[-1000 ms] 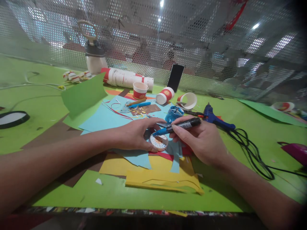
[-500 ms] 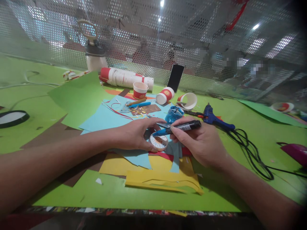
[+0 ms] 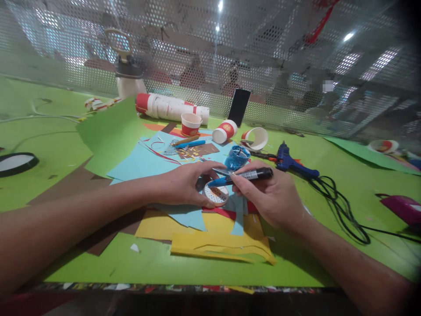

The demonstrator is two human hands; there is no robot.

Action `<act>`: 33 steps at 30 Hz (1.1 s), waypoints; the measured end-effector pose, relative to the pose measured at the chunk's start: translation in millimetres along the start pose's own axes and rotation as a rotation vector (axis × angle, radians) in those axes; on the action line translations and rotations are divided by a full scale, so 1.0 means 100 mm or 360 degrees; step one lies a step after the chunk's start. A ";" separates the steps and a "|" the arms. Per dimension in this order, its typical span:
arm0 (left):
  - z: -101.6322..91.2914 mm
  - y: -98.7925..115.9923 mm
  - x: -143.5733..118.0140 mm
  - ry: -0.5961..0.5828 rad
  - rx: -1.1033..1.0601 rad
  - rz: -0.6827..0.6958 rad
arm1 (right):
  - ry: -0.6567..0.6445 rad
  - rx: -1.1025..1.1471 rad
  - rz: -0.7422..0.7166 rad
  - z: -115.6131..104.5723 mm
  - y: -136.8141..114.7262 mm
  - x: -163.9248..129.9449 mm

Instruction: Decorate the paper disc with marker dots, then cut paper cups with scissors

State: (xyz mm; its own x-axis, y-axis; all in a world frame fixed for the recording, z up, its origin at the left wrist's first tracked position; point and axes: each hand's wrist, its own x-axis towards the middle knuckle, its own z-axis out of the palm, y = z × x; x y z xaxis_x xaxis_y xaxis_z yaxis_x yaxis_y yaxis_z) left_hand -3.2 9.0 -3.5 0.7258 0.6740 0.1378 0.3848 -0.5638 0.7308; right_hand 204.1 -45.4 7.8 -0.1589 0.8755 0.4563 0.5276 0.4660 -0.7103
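Note:
My left hand (image 3: pixel 189 182) grips the side of a small white round piece (image 3: pixel 219 198), which looks like a cut-off cup bottom. Blue dots and a brown patterned patch cover its face. A blue marker (image 3: pixel 251 174) with a black end is pinched in my right hand (image 3: pixel 274 193), its blue tip at the upper edge of the round piece. A thin silvery tool (image 3: pixel 221 171) runs alongside the marker by my right fingers; its kind is unclear. Just behind my hands stands a blue-smeared jar (image 3: pixel 237 157). Sheets of light blue paper (image 3: pixel 131 162) lie under my hands.
A blue glue gun (image 3: pixel 289 160) with a coiled black cord lies to the right. Red-and-white paper cups (image 3: pixel 191 124), a long stack of cups (image 3: pixel 171 107) and a leaning phone (image 3: pixel 239 107) are behind. Torn yellow paper (image 3: pixel 220 248) lies in front.
The whole view has shifted slightly to the left. Both hands keep their hold, and the marker tip stays at the round piece's upper edge.

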 end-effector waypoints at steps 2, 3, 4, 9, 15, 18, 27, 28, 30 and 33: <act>0.00 0.00 0.00 0.0004 0.0005 0.0001 | 0.0056 0.0027 0.0014 -0.02 -0.02 0.01; 0.00 0.00 0.00 0.0006 0.0009 0.0000 | 0.0102 0.0042 0.0016 -0.03 -0.03 0.01; 0.00 0.01 -0.01 0.0009 0.0012 0.0000 | 0.0148 0.0055 0.0015 -0.04 -0.04 0.01; -0.01 0.02 -0.01 0.0012 0.0026 -0.0022 | 0.0169 0.0060 0.0052 -0.05 -0.04 0.02; 0.00 0.02 -0.01 0.0000 0.0017 -0.0006 | 0.0098 0.0010 0.0087 -0.03 -0.01 0.01; 0.00 0.03 -0.01 -0.0004 -0.0015 -0.0012 | 0.0088 0.0036 0.0118 -0.02 -0.01 0.01; -0.01 0.04 0.00 -0.0005 -0.0009 -0.0029 | 0.0071 0.0049 0.0113 -0.01 0.01 0.03; -0.01 0.05 0.00 -0.0006 -0.0012 -0.0031 | 0.0064 0.0051 0.0115 -0.01 0.01 0.03; -0.01 0.05 0.00 -0.0010 -0.0017 -0.0033 | 0.0057 0.0037 0.0113 -0.01 0.01 0.02; -0.01 0.05 -0.01 -0.0007 -0.0018 -0.0036 | 0.0049 0.0018 0.0106 -0.02 0.00 0.02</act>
State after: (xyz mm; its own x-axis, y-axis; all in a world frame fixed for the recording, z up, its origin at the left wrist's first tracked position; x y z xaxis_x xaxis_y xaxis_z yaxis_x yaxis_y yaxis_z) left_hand -2.3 6.0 0.2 0.7193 0.6845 0.1183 0.3948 -0.5429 0.7412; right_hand 205.4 -43.5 9.5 -0.0981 0.9004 0.4238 0.5266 0.4083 -0.7457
